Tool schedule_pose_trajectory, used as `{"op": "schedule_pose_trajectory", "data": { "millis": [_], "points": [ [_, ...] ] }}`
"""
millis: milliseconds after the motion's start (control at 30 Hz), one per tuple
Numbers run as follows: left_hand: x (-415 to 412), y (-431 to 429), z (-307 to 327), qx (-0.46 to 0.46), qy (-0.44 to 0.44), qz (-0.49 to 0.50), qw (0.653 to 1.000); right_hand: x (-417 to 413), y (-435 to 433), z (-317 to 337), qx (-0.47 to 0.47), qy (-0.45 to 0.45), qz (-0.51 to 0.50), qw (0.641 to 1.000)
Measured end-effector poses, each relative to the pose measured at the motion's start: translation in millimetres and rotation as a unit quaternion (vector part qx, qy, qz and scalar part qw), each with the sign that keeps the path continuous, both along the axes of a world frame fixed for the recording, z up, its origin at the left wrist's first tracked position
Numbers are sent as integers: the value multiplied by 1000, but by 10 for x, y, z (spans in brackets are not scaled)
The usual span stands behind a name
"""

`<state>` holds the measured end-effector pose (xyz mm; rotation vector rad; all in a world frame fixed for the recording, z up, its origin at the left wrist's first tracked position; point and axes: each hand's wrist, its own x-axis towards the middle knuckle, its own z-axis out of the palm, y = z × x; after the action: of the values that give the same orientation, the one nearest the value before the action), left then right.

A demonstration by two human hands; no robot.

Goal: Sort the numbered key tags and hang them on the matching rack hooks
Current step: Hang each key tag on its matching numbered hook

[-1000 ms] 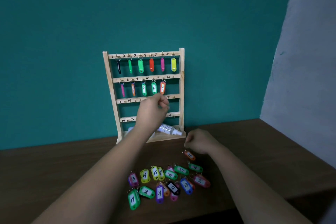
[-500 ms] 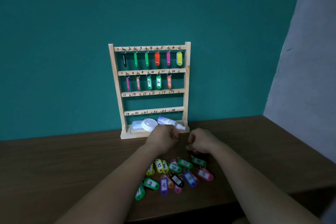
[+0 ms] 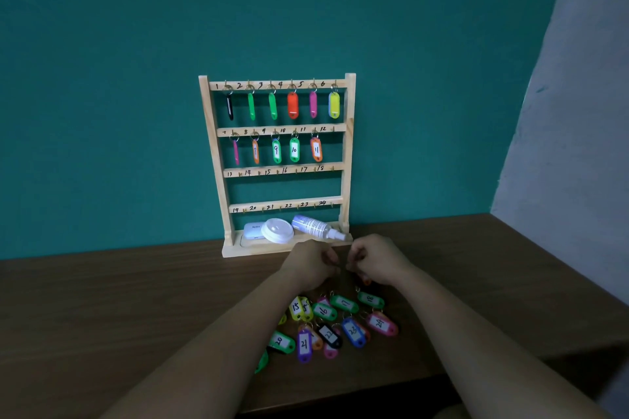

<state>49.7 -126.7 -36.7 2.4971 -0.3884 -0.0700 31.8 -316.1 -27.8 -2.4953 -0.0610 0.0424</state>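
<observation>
A teal wall (image 3: pixel 136 78) backs the brown table (image 3: pixel 102 299), with a grey wall (image 3: pixel 578 146) at 3 o'clock. The wooden rack (image 3: pixel 350 146) stands at 12 o'clock. Loose key tags (image 3: pixel 343 303) lie at 6 o'clock from the hands. The right hand (image 3: pixel 381 260) curls onto an orange tag (image 3: pixel 367 281). The left hand (image 3: pixel 311 265) is curled beside it, its contents unclear.

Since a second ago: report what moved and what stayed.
The left hand came down from the third rail of the wooden hook rack to meet the right hand, which keeps hold of an orange plastic key tag. The eleven hung tags and the loose pile stayed put.
</observation>
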Motion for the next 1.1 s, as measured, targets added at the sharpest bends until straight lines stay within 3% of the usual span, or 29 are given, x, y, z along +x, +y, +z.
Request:
{"op": "schedule_pose_trajectory", "data": {
  "millis": [167,367,633,733,900,1000,1100],
  "points": [
    [9,7,41,-132,42,-1,990,-14,10,42,106,-66,-9,992],
    [-64,85,217,-321,114,20,940,-28,127,160,234,-115,-20,965],
    [-32,187,289,-362,100,22,926,-128,219,295,291,-100,4,952],
    [-6,219,264,-341,93,42,934,-107,205,256,247,-84,16,965],
    [49,309,216,-324,75,62,941,-28,75,194,24,-40,29,998],
    [49,332,227,-309,63,58,947,-29,-22,220,-67,36,24,997],
    [46,348,230,-295,49,55,953,-32,-71,236,-100,78,-18,992]
  ]
}}
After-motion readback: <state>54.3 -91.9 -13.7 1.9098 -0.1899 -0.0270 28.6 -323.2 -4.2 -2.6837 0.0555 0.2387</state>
